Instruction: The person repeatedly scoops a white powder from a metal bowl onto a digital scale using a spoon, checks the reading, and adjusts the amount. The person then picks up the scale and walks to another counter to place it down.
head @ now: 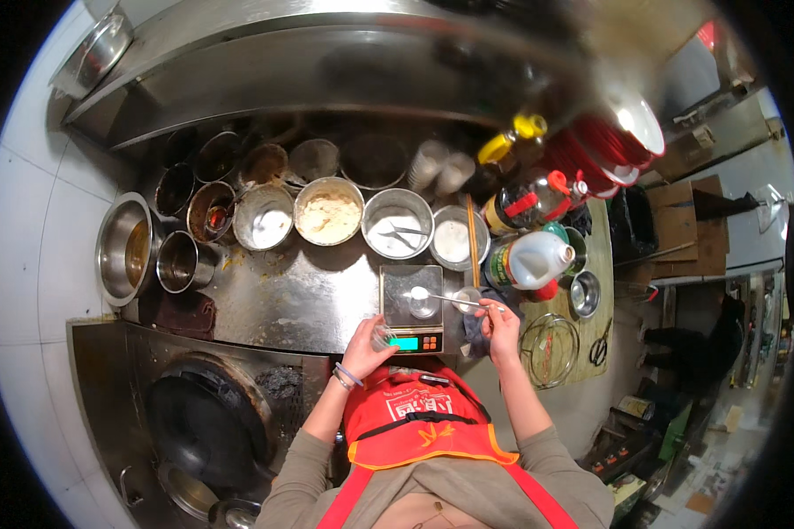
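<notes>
My right hand [501, 330] grips the thin handle of a metal spoon [460, 301]. White powder [419, 292] fills the spoon's bowl, which is held over a small clear cup [425, 307] on the glass platform of a digital kitchen scale [395, 283]. A small clear plastic cup [382, 338] is held in my left hand [364, 350], beside the scale's lit green display [404, 343]. Just right of the platform, beneath the spoon handle, stands another small cup [467, 299] with pale contents.
Behind the scale stand metal pots, including one of pale yellow powder [329, 210] and one of white powder with a utensil [397, 223]. Chopsticks [473, 241] lie across a tub [458, 236]. Bottles [536, 259] crowd the right. A black wok [208, 423] sits front left.
</notes>
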`<state>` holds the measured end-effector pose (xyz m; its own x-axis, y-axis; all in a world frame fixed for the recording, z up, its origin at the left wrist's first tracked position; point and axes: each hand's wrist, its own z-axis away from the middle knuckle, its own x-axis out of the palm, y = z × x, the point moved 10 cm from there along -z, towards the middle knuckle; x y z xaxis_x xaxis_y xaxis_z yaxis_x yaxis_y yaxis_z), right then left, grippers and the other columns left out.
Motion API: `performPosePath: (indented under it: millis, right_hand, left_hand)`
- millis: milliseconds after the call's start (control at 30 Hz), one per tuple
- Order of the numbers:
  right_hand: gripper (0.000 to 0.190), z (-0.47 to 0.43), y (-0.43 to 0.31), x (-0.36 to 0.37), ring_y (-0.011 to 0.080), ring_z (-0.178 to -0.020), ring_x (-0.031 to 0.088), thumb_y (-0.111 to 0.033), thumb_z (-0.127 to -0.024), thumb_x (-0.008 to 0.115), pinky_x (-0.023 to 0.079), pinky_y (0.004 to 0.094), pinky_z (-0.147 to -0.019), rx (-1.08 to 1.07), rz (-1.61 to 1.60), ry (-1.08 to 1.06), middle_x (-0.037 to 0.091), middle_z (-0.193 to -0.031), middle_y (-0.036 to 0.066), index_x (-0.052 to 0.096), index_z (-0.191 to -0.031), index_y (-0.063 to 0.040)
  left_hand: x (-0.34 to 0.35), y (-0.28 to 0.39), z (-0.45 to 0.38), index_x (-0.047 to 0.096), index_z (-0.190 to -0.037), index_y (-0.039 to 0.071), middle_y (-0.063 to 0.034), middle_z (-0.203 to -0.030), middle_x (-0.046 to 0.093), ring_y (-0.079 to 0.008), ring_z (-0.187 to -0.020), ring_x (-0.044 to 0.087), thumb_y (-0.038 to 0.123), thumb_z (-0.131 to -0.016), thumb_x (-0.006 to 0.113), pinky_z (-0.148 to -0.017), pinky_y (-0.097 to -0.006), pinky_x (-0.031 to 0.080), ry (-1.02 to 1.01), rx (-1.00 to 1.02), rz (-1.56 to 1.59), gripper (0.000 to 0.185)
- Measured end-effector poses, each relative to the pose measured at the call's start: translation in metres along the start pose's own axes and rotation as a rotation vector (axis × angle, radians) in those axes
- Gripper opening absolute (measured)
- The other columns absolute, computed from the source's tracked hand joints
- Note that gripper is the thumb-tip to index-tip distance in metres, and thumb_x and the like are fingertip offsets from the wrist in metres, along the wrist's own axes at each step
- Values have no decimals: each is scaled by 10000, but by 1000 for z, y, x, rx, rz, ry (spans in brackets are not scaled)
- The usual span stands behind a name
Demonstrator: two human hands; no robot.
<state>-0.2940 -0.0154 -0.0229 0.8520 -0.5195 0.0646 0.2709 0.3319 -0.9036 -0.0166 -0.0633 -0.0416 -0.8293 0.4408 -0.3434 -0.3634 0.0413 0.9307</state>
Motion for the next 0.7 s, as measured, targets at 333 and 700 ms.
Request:
performPosePath:
  millis: [333,700]
  right_hand:
    - [199,19,4,-3,0,-509,402,-115,-934,478,301,152,-440,-159,55,-34,622,-767,20,627,-1022,-18]
    - [240,20,41,-26,35,-452,398,-152,-952,443,288,179,-393,91,-268,106,608,-746,53,574,-1050,25]
  left_hand:
    - [10,3,1,455,-1213,5,-122,-1072,532,-235,-911,558,143,-665,756,-847,-332,456,-29,-34,-22,640]
    - [7,2,7,456,-1221,28,-124,-1079,539,-235,-916,568,140,-656,763,-853,-345,452,-1,-24,-64,653]
